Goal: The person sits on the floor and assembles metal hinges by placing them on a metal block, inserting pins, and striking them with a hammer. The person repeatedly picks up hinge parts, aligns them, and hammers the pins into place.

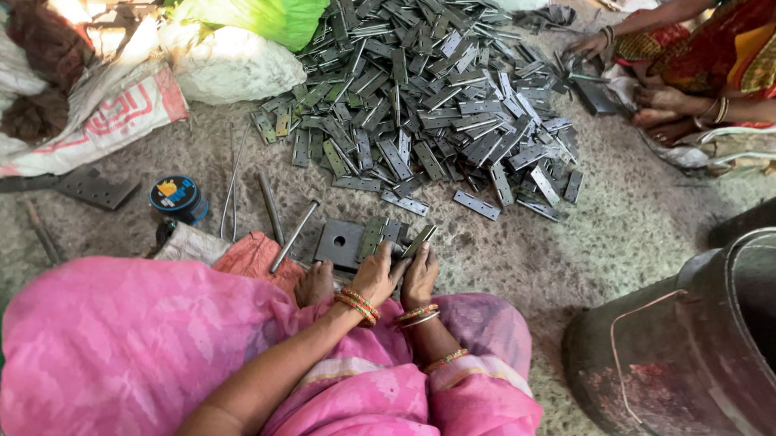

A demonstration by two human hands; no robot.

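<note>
Flat grey metal hinge pieces [387, 233] sit pinched between both hands, low in the middle of the view, just above the person's pink-draped lap; the left hand [376, 274], orange bangles at its wrist, curls its fingers over the stack from the left; the right hand [419, 275] closes narrowly on the right end, fingertips on one tilted hinge leaf; under the stack lies a dark square metal plate with a round hole [337, 242], on the speckled grey floor [629, 218]; to the left, thin steel rods [294, 236] lean beside a small round blue tin [177, 198]; farther off spreads a large heap of loose grey hinge leaves [435, 87]; at upper right another person's hand [587, 44] touches the heap's edge; a big dark metal drum [711, 344] stands at lower right.
</note>
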